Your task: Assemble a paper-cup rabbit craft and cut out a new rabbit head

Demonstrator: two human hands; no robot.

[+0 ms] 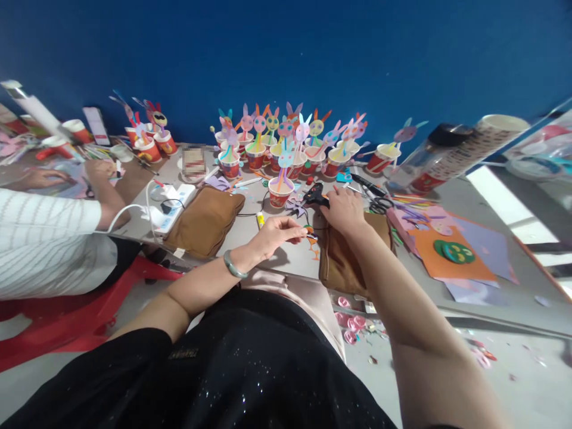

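Observation:
My left hand (277, 233), with a bangle on its wrist, is closed in a pinch on a small orange, green and dark paper piece (309, 231) above the table's front edge. My right hand (345, 208) reaches forward, its fingers closed over the handle end of a black glue gun (314, 194); its palm side is hidden. Just beyond my hands stands a red paper cup (279, 193) with a light-blue paper rabbit on a stick. Orange paper scraps (314, 250) lie below the pinched piece, and a yellow glue stick (260, 220) is left of it.
Several cups with paper animals (257, 156) line the blue wall. Brown pouches (205, 221) lie on both sides, with a white power strip (176, 208) at left. Scissors (381, 204) and orange paper (440, 253) are at right. A co-worker's sleeve (49, 223) shows at left.

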